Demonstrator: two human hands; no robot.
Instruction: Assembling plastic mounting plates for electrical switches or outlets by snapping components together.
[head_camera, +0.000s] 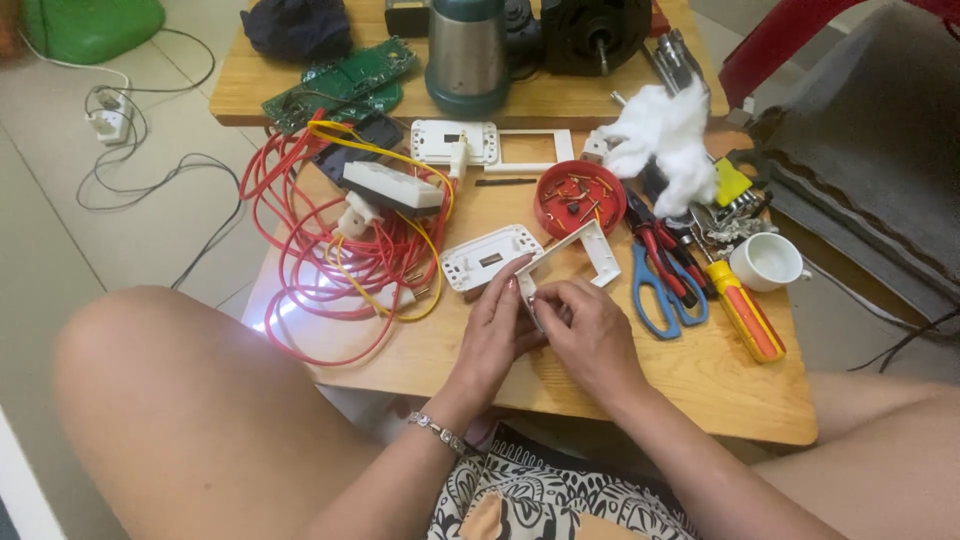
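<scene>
Both hands, left (495, 325) and right (590, 330), pinch white frame (590, 245) near surface's (700, 380) front edge, fingers closed on its corner, steadying it. Scissors (660, 290), screw bowl (578, 196) just beside, within reach.

No packages, labels, signs or screens in view.

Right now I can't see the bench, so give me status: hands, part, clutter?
Left hand and right hand both gripping white plastic frame. Blue scissors and red wire coil close alongside.
</scene>
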